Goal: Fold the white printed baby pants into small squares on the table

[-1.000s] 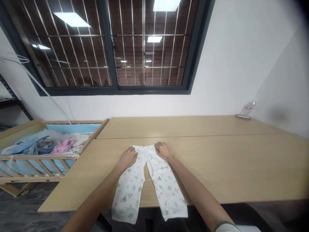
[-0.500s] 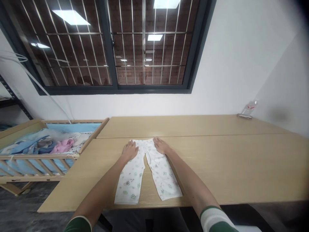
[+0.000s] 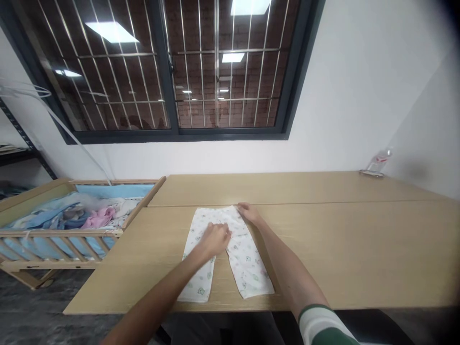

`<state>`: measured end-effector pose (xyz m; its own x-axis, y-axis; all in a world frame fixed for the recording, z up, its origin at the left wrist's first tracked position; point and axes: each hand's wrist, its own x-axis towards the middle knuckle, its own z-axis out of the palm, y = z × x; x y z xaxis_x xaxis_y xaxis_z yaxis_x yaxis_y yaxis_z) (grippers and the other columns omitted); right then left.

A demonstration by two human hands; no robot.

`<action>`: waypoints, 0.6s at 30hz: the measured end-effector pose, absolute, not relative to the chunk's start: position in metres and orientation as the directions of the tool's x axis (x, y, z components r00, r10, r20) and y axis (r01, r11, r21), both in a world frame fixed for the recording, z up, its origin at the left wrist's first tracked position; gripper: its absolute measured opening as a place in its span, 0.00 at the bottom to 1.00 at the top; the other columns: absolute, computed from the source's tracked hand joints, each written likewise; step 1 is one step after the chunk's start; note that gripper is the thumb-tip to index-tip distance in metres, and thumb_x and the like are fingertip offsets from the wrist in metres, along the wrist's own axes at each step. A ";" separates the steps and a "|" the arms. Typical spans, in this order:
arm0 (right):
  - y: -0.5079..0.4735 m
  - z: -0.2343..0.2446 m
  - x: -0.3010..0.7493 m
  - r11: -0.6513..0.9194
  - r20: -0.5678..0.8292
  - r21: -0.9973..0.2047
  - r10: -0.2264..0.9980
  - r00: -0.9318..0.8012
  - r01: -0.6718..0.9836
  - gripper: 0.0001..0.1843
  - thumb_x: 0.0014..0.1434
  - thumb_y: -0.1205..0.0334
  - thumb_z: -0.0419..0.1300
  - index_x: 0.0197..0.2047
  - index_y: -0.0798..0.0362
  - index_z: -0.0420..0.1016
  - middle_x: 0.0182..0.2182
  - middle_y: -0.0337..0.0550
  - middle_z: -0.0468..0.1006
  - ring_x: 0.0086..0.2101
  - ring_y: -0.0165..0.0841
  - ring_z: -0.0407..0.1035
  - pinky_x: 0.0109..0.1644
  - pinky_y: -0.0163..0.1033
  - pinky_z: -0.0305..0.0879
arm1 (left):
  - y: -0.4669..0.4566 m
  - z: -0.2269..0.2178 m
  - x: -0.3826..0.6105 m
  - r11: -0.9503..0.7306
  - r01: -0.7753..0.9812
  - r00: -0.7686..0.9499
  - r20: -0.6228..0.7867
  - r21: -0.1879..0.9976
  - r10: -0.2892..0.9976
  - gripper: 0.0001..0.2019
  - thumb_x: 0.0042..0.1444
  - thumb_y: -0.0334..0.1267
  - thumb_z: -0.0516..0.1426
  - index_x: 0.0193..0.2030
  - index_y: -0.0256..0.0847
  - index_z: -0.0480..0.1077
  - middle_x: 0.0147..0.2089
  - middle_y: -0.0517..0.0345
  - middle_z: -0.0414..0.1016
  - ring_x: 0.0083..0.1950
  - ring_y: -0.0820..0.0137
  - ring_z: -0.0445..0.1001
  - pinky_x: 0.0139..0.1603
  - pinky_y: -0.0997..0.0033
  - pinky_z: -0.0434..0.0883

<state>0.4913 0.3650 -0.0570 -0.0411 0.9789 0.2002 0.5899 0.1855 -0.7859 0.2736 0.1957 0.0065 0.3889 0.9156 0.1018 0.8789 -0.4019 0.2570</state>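
As you scan from the left, you find a dark shelf [image 3: 17,157] at the border of the view, with a white cable [image 3: 74,139] sloping down the wall beside it. Below the cable stands a wooden crib [image 3: 59,234], lined in light blue and holding rumpled blue cloths [image 3: 50,215] and a pink cloth [image 3: 98,217]. Above, a dark-framed window [image 3: 163,72] shows metal bars and bright light panels in its panes. Next to the crib is the pale wooden table [image 3: 341,244], crossed by a straight seam. On it, in front of you, lie the white printed trousers [image 3: 247,261], spread flat, waistband toward the wall and both leg ends near the table's front edge. Your left forearm crosses the left trouser leg; your left hand [image 3: 215,238], fingers curled, is over the trousers where the legs part. Your right hand [image 3: 250,213] is at the right corner of the waistband, fingers bent over it. Owing to blur and hidden fingertips, you cannot tell whether either hand pinches the fabric. A green-and-white sleeve [image 3: 325,326] covers your right upper arm. At far right, a clear bottle [image 3: 380,161] leans above a flat object [image 3: 372,174] on the table.
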 end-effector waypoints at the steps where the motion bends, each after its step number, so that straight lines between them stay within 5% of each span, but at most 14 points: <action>1: 0.365 -0.056 0.490 0.175 0.190 -0.807 0.981 -0.034 0.564 0.18 0.64 0.58 0.58 0.53 0.57 0.80 0.50 0.53 0.83 0.50 0.39 0.77 0.56 0.41 0.71 | 0.178 0.007 0.286 -0.444 0.852 0.439 0.083 0.276 0.894 0.19 0.71 0.45 0.43 0.48 0.43 0.72 0.46 0.48 0.81 0.48 0.59 0.79 0.53 0.58 0.70; 4: 0.363 -0.055 0.486 0.142 0.172 -0.847 0.985 0.011 0.512 0.16 0.63 0.57 0.59 0.48 0.58 0.82 0.46 0.52 0.84 0.47 0.39 0.78 0.53 0.39 0.72 | 0.125 -0.003 0.325 -0.519 0.795 0.540 0.023 0.314 0.841 0.19 0.68 0.51 0.46 0.45 0.44 0.74 0.40 0.49 0.82 0.41 0.57 0.81 0.43 0.59 0.73; 9: 0.361 -0.054 0.481 0.094 0.146 -0.857 0.987 0.064 0.506 0.13 0.59 0.59 0.62 0.42 0.57 0.83 0.41 0.48 0.85 0.43 0.38 0.78 0.47 0.37 0.73 | 0.082 -0.029 0.366 -0.427 0.798 0.506 -0.090 0.425 0.858 0.23 0.63 0.55 0.49 0.51 0.41 0.72 0.48 0.39 0.80 0.49 0.47 0.79 0.46 0.51 0.73; 18: 0.372 -0.059 0.470 0.026 0.093 -0.803 0.992 0.082 0.595 0.10 0.54 0.58 0.65 0.29 0.56 0.82 0.27 0.42 0.82 0.33 0.34 0.76 0.36 0.32 0.68 | 0.080 -0.018 0.377 -0.312 0.838 0.427 -0.181 0.447 0.886 0.27 0.58 0.57 0.53 0.54 0.38 0.71 0.51 0.36 0.78 0.50 0.46 0.77 0.49 0.49 0.71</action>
